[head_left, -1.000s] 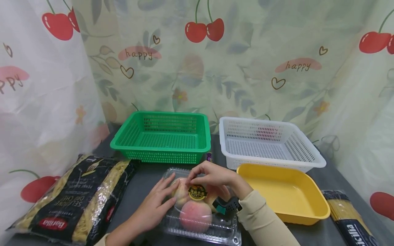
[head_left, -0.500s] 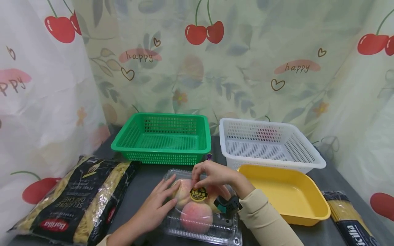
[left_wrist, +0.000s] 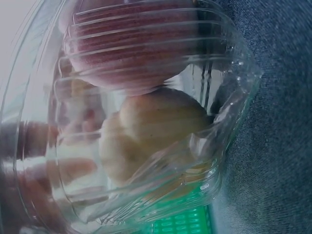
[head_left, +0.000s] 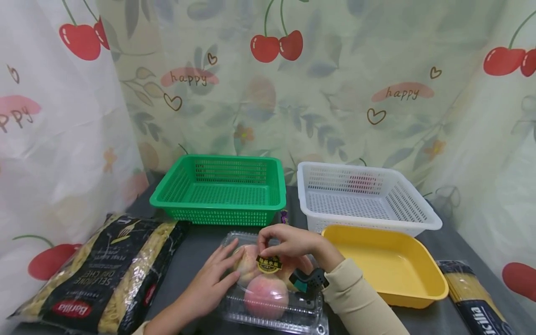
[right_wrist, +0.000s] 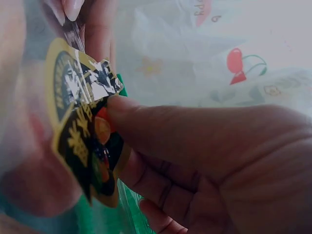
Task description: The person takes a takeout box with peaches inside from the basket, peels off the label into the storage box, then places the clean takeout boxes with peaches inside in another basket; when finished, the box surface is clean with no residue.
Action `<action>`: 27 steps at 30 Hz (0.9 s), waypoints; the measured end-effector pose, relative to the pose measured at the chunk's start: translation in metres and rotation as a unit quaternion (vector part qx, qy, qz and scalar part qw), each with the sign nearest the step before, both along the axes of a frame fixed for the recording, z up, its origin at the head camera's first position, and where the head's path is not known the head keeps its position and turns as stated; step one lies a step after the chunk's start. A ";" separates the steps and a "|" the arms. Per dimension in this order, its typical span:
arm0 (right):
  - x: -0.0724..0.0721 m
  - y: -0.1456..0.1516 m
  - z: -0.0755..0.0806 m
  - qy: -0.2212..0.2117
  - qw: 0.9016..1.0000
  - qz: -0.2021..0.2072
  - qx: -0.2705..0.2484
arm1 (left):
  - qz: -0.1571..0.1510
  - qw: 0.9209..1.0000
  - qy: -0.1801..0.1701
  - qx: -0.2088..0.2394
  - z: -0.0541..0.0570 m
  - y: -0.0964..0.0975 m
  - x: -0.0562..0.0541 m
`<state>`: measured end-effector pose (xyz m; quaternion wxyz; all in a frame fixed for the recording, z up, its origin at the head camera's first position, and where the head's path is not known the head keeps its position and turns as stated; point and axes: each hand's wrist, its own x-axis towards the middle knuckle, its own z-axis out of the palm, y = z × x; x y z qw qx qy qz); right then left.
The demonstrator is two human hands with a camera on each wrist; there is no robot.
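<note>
A clear plastic clamshell box (head_left: 303,304) of peaches (head_left: 266,296) lies in front of me on the dark cloth. On its lid is a black and gold fruit sticker (head_left: 269,264). My right hand (head_left: 295,241) pinches the sticker's far edge between thumb and fingers; in the right wrist view the sticker (right_wrist: 80,139) looks bent, with a shiny piece at its edge. The left hand (head_left: 214,279) rests with spread fingers on the left side of the lid. Through the clear wall, the left wrist view shows peaches (left_wrist: 163,114) close up.
Behind the box stand a green basket (head_left: 217,216) and a white basket (head_left: 372,225), with a small purple wrapper (head_left: 284,217) between them. A yellow tray (head_left: 389,260) is at right, beside a spaghetti pack (head_left: 473,293). A big Barilla pasta bag (head_left: 100,274) lies left.
The right hand has shifted slightly, its fingertips still at the sticker's far edge. The left hand stays on the lid, and the box has hardly moved.
</note>
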<state>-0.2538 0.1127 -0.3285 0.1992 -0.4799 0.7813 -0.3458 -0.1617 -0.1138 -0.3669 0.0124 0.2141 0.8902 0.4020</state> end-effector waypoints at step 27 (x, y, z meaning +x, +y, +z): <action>0.000 0.004 0.001 -0.049 0.999 0.005 -0.014 | 0.000 1.000 0.004 0.000 -0.002 -0.001 0.000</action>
